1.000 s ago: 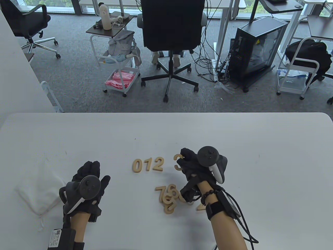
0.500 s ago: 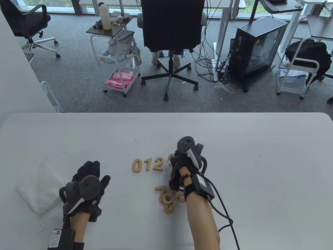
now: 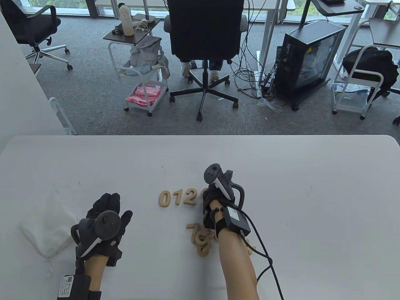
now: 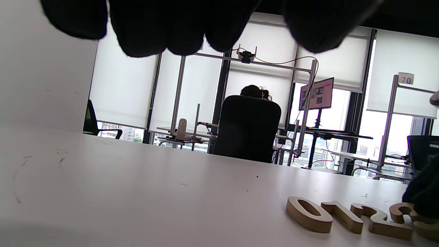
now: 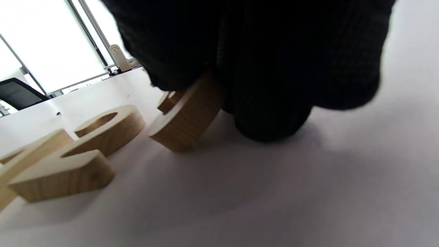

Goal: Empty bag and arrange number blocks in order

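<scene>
your right hand (image 3: 212,200) has its fingers pinched on the wooden 3 block (image 5: 185,120), right at the end of the 0 1 2 row (image 3: 178,197) mid table (image 3: 281,162). in the right wrist view the 3 is tilted, one edge down on the table, other edge lifted under your fingertips (image 5: 267,113), just beside the 2 (image 5: 61,171) but not touching. to do this well: lower it flat, keep the gap same as betw the others, line its base w/ the row's base, then let go w/o dragging it. the row's long axis runs left-right across the table, digits reading upright toward you. left hand (image 3: 104,218) lies flat and relaxed, holding nothing, near the emptied white bag (image 3: 43,231). remaining digits sit in a pile (image 3: 201,239) by your right wrist.
</scene>
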Available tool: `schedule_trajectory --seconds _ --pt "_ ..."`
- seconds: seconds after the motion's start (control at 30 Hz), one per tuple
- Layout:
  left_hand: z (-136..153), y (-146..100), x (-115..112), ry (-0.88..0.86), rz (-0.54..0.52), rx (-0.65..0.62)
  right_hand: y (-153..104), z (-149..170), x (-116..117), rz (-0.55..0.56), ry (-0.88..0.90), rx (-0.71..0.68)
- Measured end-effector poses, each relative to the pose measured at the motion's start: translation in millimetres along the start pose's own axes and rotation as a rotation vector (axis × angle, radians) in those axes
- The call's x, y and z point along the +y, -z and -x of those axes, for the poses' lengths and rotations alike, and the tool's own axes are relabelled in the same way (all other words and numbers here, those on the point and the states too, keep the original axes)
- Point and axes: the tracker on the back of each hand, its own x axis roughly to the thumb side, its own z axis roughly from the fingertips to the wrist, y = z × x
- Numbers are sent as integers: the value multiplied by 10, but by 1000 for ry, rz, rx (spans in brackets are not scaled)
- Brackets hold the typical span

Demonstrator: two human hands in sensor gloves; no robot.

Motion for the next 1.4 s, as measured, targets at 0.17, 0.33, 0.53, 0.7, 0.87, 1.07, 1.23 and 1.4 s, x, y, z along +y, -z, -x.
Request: schedule_trajectory --seconds 0.17,0.33,0.53,0.7,0.87,1.07,1.23,1.4 --pt "1 -1 -1 1 1 1 4 -52 25 22 -72 -33" --pt "1 -2 0 3 2 3 -7 -70 28 29 -106 -48" --pt "1 -2 3 6 4 4 -30 -68 13 21 -154 -59" --pt "0 -2 3 7 6 5 -23 -68 20 19 -146 -63" --pt "2 -4 8 5 4 5 -36 -50 -7 0 -122 -53" --pt "-3 -4 7 6 4 0 -173 9 -206 5 -65 -103" --pt "-11 -3 1 8 7 -7 -451 171 -500 50 15 -195" --pt "-26 -9 -3 9 7 -14 -859 459 -773 122 60 -288"
